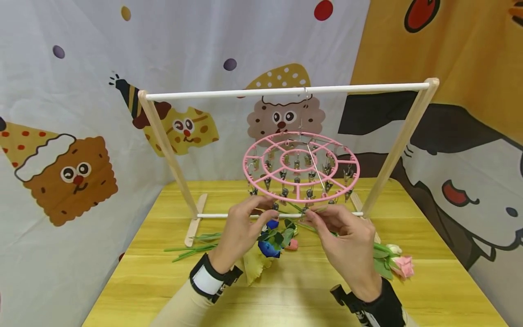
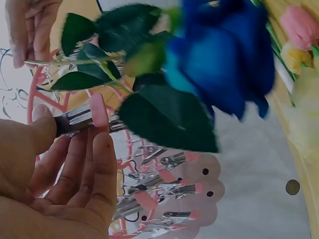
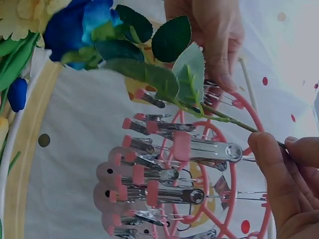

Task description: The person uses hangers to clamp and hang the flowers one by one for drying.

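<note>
A blue rose (image 2: 224, 59) with dark green leaves (image 2: 167, 117) hangs by its stem (image 3: 229, 119) from my right hand (image 1: 347, 240), whose thumb and finger pinch the stem near its end. My left hand (image 1: 245, 227) holds a metal clip (image 2: 77, 118) with pink tips between thumb and fingers. That clip is under the near edge of a round pink hanging rack (image 1: 301, 200), where several similar clips (image 3: 174, 194) dangle. The rose's bloom points down toward the table, left of my right hand. Whether the stem touches the held clip, I cannot tell.
A wooden frame (image 1: 402, 147) with a white top rod (image 1: 229, 94) carries the rack by a hook. On the table (image 1: 302, 295) lie a pink rose (image 1: 403, 267), a pale yellow flower (image 1: 256, 265) and green stems (image 1: 192, 250). A printed cloth (image 1: 196, 54) hangs behind.
</note>
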Tool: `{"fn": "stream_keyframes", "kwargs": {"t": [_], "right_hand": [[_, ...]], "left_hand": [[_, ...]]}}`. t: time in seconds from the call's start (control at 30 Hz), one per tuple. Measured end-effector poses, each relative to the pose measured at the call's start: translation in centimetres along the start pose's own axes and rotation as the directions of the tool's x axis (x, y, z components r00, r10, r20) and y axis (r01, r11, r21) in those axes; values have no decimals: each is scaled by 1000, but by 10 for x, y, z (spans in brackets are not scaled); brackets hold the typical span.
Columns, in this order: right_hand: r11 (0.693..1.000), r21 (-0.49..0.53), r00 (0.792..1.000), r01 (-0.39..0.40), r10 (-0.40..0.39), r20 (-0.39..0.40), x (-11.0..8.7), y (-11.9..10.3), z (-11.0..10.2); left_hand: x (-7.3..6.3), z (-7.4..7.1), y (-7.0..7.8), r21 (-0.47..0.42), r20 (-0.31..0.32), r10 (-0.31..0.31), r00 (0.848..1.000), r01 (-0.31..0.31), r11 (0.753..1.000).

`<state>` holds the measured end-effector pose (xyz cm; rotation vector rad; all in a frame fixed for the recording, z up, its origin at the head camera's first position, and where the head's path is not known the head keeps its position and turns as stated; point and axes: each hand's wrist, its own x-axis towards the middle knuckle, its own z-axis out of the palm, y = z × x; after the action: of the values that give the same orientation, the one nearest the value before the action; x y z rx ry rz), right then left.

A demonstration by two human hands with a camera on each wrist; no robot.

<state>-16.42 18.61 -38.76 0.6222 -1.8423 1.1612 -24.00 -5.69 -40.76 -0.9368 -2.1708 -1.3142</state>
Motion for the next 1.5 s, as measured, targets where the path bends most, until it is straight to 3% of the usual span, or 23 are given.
{"fn": "stream_keyframes", "kwargs": {"t": [0.23,0.43,0.7,1.0,1.37,1.5], "right_hand": [[1000,10,1000,-11,11,3,-8,5,8],[999,43,1000,-18,18,-10,-13,9,12],[997,78,999,-19,21,-32,-18,14,18],[989,150,999,-8,15,-46,-23,17,23],[985,170,997,-8,21,-74,-21,18,28],[987,159,996,-10,24,-87,-22,18,29]], "left_hand": [[3,0,4,-49,26,-51,998,53,997],[4,2,6,-119,6,-85,996,86,989],[5,9,8,-258,-85,-163,983,137,956],[5,17,8,-286,-227,-222,948,153,946],[4,21,12,-310,-212,-255,944,182,933],[4,21,13,-347,-193,-279,941,200,916]]}}
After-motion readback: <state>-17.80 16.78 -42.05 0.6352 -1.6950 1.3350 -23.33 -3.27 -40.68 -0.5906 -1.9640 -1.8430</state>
